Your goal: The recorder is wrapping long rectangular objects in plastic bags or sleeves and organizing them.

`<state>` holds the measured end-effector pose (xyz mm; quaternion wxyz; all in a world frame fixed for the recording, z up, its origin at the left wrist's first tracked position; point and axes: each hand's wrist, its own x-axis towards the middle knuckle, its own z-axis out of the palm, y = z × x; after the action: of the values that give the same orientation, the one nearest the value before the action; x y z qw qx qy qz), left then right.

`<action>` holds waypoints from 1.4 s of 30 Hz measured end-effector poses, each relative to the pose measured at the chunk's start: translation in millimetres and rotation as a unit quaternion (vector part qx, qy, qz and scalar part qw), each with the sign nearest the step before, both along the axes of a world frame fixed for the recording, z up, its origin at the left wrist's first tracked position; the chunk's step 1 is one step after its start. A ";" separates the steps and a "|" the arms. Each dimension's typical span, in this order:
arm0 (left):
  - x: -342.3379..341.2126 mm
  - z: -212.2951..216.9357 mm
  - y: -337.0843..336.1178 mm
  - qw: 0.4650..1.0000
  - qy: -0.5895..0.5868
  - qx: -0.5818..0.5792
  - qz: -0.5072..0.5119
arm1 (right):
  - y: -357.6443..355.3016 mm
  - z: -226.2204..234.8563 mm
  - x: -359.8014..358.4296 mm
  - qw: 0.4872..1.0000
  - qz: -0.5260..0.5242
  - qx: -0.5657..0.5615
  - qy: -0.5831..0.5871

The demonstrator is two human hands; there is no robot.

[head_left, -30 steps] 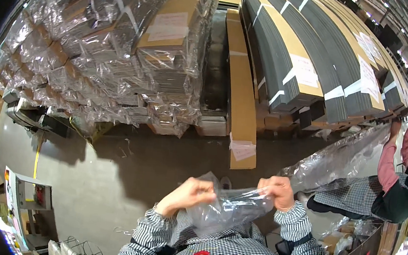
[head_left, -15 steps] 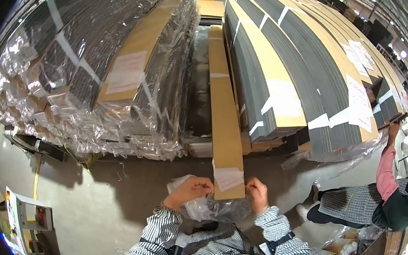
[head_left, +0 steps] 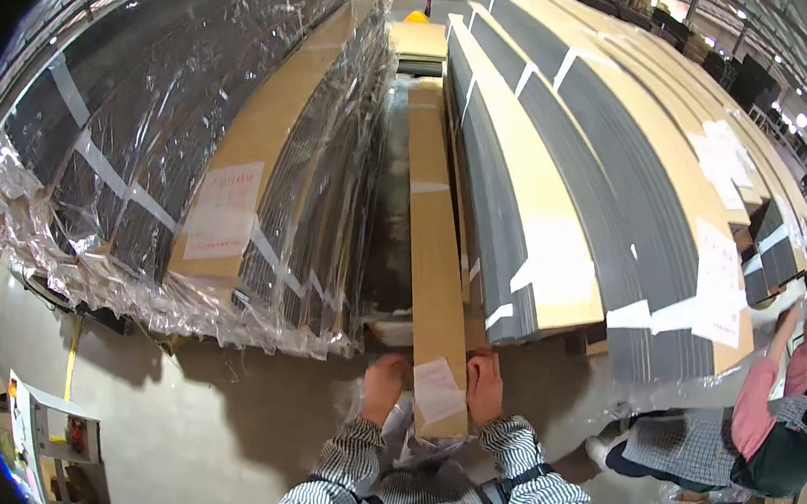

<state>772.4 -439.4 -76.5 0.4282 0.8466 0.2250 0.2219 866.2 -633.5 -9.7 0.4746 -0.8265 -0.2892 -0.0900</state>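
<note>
A long, narrow bundle with a brown cardboard top (head_left: pixel 433 295) points toward me, a white paper label (head_left: pixel 438 391) stuck near its close end. Clear plastic film (head_left: pixel 399 417) lies bunched around that end. My left hand (head_left: pixel 385 389) is closed at the bundle's left side, with film showing beside the fingers. On the opposite side my right hand (head_left: pixel 485 386) is closed with its fingers curled against the edge, level with the label. The film in its grip is mostly hidden by the fingers.
Long stacks wrapped in clear film (head_left: pixel 227 142) stand on the left. Strapped dark stacks with cardboard tops (head_left: pixel 529 197) fill the right. At the far right a person in a checked apron (head_left: pixel 680 448) reaches toward a stack. A white stand (head_left: pixel 57 412) is at lower left.
Both my hands have moved forward along the bundle, past its near end to beside the label. My view has shifted closer to the stacks. The other person's arms have lowered slightly.
</note>
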 end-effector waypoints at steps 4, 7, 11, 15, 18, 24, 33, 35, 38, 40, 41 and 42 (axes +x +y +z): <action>7.5 51.8 -7.1 0.932 -0.022 -0.361 0.001 | -8.5 -29.1 21.2 0.994 -0.045 0.019 0.102; -17.3 69.7 34.4 0.914 0.020 -0.401 -0.064 | -16.8 -2.8 -5.4 0.997 0.031 0.029 0.062; -12.0 61.1 36.6 0.969 0.038 -0.174 -0.173 | -16.6 -63.0 29.7 0.966 0.008 -0.230 0.119; -4.1 68.8 -3.2 0.866 0.028 -0.499 -0.015 | -8.8 -75.5 31.7 0.821 0.046 0.199 0.534; 15.3 64.2 -47.8 0.881 0.032 -0.453 0.134 | 0.0 -187.9 28.8 0.906 -0.151 0.059 0.392; -11.7 -67.1 -36.6 0.958 0.221 -0.087 0.159 | -9.7 -299.2 2.0 0.909 -0.024 0.103 0.403; -27.8 -0.3 -19.7 0.993 0.084 -0.082 0.003 | 1.5 -151.2 12.9 0.913 0.089 0.253 0.306; -46.5 64.0 -18.5 0.995 0.022 -0.093 0.027 | 18.1 -87.7 -3.0 0.861 0.103 0.317 0.384; -73.3 93.2 -22.0 0.999 0.039 -0.028 0.000 | 13.8 -41.4 -31.6 0.967 0.120 0.183 0.131; -85.6 49.0 -15.7 0.999 -0.023 0.042 0.011 | 9.9 -82.7 -44.7 0.999 -0.008 0.015 0.037; -88.8 72.7 -18.9 0.999 0.031 0.007 0.006 | -1.7 -66.7 -58.9 0.999 -0.014 0.006 0.050; -97.7 88.8 -18.8 0.999 0.039 0.006 0.010 | 5.1 -8.6 -61.7 0.994 0.030 0.008 0.107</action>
<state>674.7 -458.2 12.3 0.4122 0.8549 0.2485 0.1939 804.4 -628.4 -18.3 0.5117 -0.8185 -0.2607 0.0113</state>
